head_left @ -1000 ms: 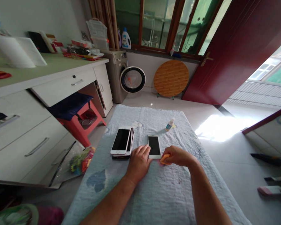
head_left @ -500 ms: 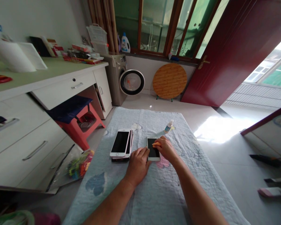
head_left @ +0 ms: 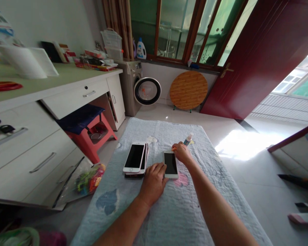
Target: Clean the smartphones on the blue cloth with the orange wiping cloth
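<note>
A white smartphone (head_left: 170, 164) with a dark screen lies face up on the cloth-covered table. My left hand (head_left: 154, 179) grips its left edge and lower left corner, fingers along the side and thumb at the bottom. At the phone's upper right corner is my right hand (head_left: 181, 152), closed on a small orange cloth (head_left: 174, 149) that shows only as a bit at the fingertips. Just behind that hand stands a small spray bottle (head_left: 188, 138) with a white cap, its lower part hidden. To the left, a stack of phones (head_left: 135, 158) has a white one on top.
A pale blue quilted cloth (head_left: 128, 212) covers the table. Left of it are a pink stool (head_left: 92, 141) and a white desk (head_left: 74, 92). Behind stand a washing machine (head_left: 130, 89) with its door swung out and a round wooden board (head_left: 188, 89).
My right hand has moved from the middle of the screen up to the phone's top right corner, taking the orange cloth along. The left hand stays at the phone's edge.
</note>
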{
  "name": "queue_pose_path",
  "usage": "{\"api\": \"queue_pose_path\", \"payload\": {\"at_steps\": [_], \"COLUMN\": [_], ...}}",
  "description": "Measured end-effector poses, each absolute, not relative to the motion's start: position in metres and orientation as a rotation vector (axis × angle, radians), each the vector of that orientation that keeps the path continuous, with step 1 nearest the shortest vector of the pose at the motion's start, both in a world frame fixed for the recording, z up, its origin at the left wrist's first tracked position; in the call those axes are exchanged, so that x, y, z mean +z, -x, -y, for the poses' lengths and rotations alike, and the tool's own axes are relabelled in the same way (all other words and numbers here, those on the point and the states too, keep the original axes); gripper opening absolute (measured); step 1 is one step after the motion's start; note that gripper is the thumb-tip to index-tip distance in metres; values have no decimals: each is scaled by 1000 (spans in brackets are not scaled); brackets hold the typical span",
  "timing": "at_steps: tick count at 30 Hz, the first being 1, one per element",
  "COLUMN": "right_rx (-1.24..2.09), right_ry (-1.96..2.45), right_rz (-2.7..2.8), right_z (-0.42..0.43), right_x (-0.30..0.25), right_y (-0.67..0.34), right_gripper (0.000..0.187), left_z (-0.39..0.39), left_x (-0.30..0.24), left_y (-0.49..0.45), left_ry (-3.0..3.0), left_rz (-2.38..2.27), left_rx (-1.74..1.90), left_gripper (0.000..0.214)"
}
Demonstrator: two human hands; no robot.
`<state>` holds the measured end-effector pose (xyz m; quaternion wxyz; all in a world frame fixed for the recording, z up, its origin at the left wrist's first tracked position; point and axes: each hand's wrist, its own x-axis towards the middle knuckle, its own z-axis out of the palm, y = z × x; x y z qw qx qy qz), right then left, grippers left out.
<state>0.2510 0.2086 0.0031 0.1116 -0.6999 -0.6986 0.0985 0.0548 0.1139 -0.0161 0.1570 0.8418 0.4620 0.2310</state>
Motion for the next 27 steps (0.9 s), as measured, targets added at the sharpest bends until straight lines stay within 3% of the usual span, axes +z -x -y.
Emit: {"api": "queue_pose_path", "payload": {"at_steps": [13, 27], "right_rx": [406, 394], "right_ry": [1900, 1958], "right_rz": [2402, 2266], "right_z": [-231, -219], "right_x": [21, 20], "right_y": [-212, -242], "right_gripper": [24, 26], "left_z": [-114, -113], "left_x": [-19, -13], "left_y": [-53, -56], "left_ry": [-2414, -2361], "left_rz": [-1309, -1356], "left_rx": [674, 664], "left_gripper": [44, 42]}}
